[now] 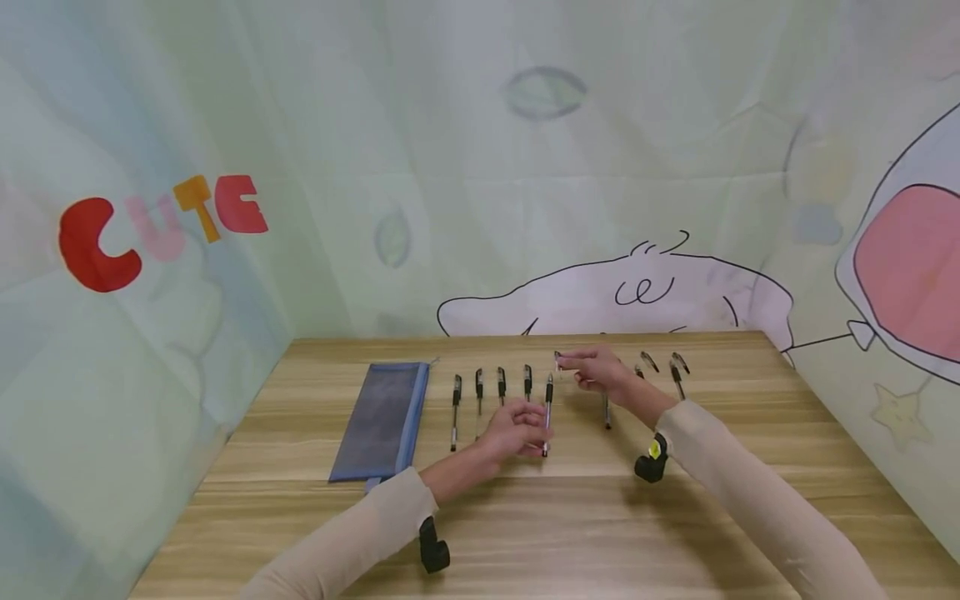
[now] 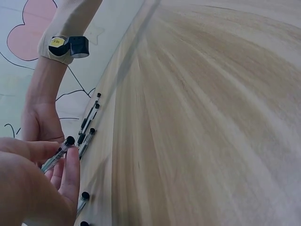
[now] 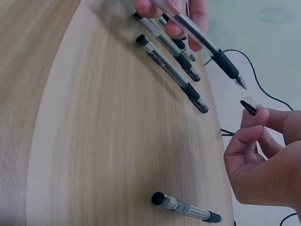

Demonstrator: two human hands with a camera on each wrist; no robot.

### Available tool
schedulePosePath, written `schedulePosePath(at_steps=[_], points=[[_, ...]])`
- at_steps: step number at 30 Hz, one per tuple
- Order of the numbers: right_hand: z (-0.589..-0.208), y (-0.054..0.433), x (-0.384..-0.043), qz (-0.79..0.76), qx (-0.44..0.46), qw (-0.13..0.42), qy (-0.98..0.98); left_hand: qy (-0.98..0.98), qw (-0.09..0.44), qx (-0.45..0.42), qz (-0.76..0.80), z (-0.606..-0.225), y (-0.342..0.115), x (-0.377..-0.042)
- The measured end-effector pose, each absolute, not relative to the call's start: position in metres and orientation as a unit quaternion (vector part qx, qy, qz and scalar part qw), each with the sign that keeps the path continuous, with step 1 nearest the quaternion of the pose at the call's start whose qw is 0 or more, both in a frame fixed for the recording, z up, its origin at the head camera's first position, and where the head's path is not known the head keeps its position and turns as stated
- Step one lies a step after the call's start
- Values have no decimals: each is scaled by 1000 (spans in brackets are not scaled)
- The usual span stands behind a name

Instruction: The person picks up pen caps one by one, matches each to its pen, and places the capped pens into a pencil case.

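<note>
My left hand (image 1: pixel 517 429) pinches an uncapped gel pen (image 1: pixel 548 410) by its clear barrel, the writing tip pointing away from me. The black grip and bare metal tip of that pen (image 3: pixel 225 63) show in the right wrist view. Between thumb and fingertips my right hand (image 1: pixel 600 371) holds a small clear-and-black pen cap (image 3: pixel 248 107). This cap is just off the pen's tip, with a narrow gap between them. In the left wrist view, the pen's black end (image 2: pixel 70 141) sticks out between the fingers of the left hand (image 2: pixel 37 179).
Several capped pens (image 1: pixel 455 412) lie in a row left of my hands, beside a blue mesh zip pouch (image 1: pixel 378 417). To the right are uncapped pens (image 1: pixel 607 410) and loose caps (image 1: pixel 649 362). A patterned curtain (image 1: pixel 465 167) hangs behind the wooden table (image 1: pixel 540 533).
</note>
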State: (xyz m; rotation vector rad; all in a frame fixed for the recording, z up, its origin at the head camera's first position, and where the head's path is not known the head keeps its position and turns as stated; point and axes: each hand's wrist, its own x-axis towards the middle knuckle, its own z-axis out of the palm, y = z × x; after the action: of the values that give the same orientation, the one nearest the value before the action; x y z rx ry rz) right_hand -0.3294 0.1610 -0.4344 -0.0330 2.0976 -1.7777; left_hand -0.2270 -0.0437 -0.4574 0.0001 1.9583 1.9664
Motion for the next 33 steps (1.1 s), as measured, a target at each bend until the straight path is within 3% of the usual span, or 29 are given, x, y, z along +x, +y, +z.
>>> schedulePosePath(at_steps=[33], points=[[-427, 162, -324, -630, -15, 199, 751, 687, 193, 5, 700, -455, -35, -224]])
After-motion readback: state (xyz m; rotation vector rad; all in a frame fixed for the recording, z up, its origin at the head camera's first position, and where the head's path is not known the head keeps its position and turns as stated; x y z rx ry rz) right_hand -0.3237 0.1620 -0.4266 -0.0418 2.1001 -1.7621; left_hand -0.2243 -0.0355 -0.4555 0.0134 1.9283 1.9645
